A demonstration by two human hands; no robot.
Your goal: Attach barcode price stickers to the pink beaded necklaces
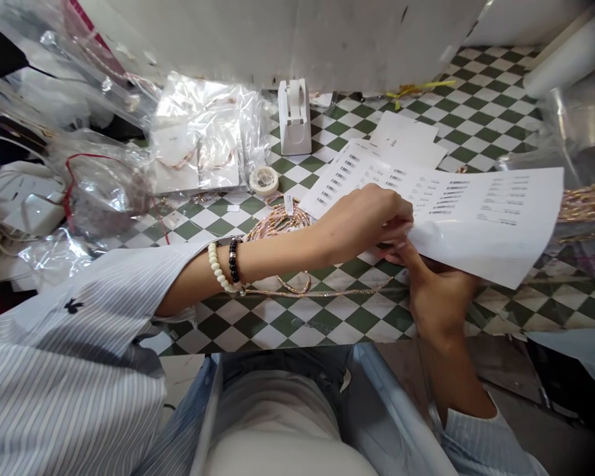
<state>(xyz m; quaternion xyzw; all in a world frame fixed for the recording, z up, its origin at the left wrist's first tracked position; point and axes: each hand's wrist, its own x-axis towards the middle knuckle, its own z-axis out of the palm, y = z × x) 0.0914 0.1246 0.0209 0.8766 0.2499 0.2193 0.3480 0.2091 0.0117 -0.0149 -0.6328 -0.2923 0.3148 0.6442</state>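
Observation:
A white sheet of barcode labels (500, 225) is held up above the table, curving toward the right. My right hand (439, 297) grips its lower edge, thumb on top and the other fingers hidden beneath. Reaching across from the left, my left hand (371, 215) has its fingers curled closed at the sheet's edge, close to my right thumb; what is between them is hidden. Under my left forearm lies a coil of beaded strands (277, 221) in gold and pink, with a small white tag (289, 204) on it. One beaded strand (322, 293) stretches along the table nearer me.
A white tape dispenser (295, 125) stands at the back, with a tape roll (264, 180) beside it. Clear bags with carded jewellery (198, 145) lie at the back left. More gold beaded strands (588, 205) sit at the right. The checkered table (258, 324) ends just before my lap.

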